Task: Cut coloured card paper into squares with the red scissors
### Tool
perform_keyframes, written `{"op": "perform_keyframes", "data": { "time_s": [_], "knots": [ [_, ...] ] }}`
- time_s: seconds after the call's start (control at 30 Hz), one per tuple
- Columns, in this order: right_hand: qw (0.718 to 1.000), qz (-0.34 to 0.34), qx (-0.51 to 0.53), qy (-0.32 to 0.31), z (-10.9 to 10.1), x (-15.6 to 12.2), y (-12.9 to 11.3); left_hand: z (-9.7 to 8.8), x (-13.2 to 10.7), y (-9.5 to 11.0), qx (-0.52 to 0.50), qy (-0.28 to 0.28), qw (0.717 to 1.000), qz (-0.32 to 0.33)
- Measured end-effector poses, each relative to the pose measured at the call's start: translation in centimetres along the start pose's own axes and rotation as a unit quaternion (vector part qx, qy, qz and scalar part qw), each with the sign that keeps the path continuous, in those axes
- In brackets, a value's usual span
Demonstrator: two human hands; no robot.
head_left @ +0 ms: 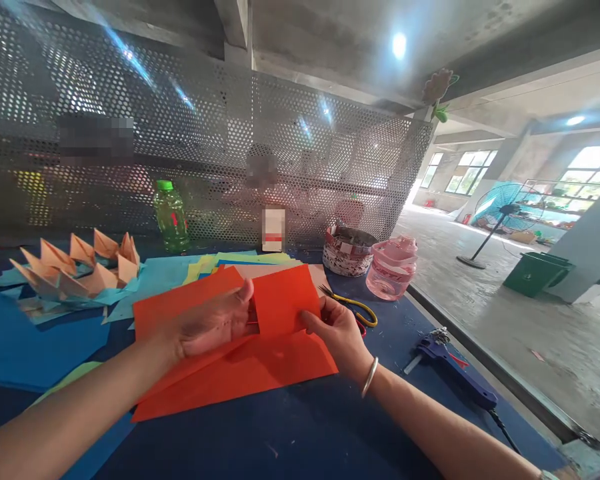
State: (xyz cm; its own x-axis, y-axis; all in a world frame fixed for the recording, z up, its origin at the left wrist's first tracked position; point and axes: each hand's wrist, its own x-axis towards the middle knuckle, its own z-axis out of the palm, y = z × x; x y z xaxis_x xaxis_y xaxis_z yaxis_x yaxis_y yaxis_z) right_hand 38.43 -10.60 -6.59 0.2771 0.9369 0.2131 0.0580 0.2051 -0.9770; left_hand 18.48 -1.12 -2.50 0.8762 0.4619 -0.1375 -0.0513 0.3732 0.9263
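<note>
My right hand (337, 327) pinches the lower right edge of a small orange sheet of paper (285, 300), thumb in front. My left hand (217, 323) is at the sheet's left edge, with its thumb raised and apart from the fingers. Its fingertips are partly hidden by the small sheet, so their contact is unclear. Larger orange sheets (290, 370) lie beneath both hands. Just behind my right hand are yellow-handled scissors (365, 310) and part of a red handle (361, 327).
At left stands a ring of folded peach paper points (100, 283) near blue sheets (35, 340). A green bottle (171, 217), a round tin (349, 257) and a pink jug (391, 270) line the back. The glue gun (455, 370) lies right, near the table edge.
</note>
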Motion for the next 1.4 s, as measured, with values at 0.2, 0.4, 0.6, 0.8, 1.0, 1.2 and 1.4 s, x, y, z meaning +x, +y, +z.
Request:
{"op": "perform_keyframes", "data": {
  "time_s": [0.2, 0.4, 0.6, 0.8, 1.0, 1.2, 1.4],
  "knots": [
    [0.999, 0.026, 0.034, 0.005, 0.1, 0.0, 0.4, 0.9, 0.4, -0.3, 0.041, 0.112, 0.992, 0.031],
    [0.995, 0.039, 0.088, 0.006, 0.4, 0.0, -0.2, 1.0, 0.6, -0.6, 0.031, 0.188, 0.981, 0.032],
    [0.995, 0.057, 0.081, -0.027, 0.3, 0.0, -0.1, 0.8, 0.5, -0.4, 0.02, 0.22, 0.975, 0.029],
    [0.994, 0.068, 0.065, -0.05, 0.2, -0.1, 0.1, 1.3, 0.3, 0.1, 0.01, 0.209, 0.978, 0.026],
    [0.995, 0.064, 0.056, -0.043, 0.1, -0.1, 0.0, 1.3, 0.2, 0.0, 0.011, 0.204, 0.979, 0.019],
    [0.995, 0.064, 0.061, -0.041, 0.3, 0.0, 0.0, 1.4, 0.3, 0.1, 0.017, 0.236, 0.971, 0.02],
    [0.995, 0.063, 0.064, -0.038, 0.2, 0.0, 0.0, 1.7, 0.3, 0.2, 0.023, 0.258, 0.966, 0.025]
  ]
}}
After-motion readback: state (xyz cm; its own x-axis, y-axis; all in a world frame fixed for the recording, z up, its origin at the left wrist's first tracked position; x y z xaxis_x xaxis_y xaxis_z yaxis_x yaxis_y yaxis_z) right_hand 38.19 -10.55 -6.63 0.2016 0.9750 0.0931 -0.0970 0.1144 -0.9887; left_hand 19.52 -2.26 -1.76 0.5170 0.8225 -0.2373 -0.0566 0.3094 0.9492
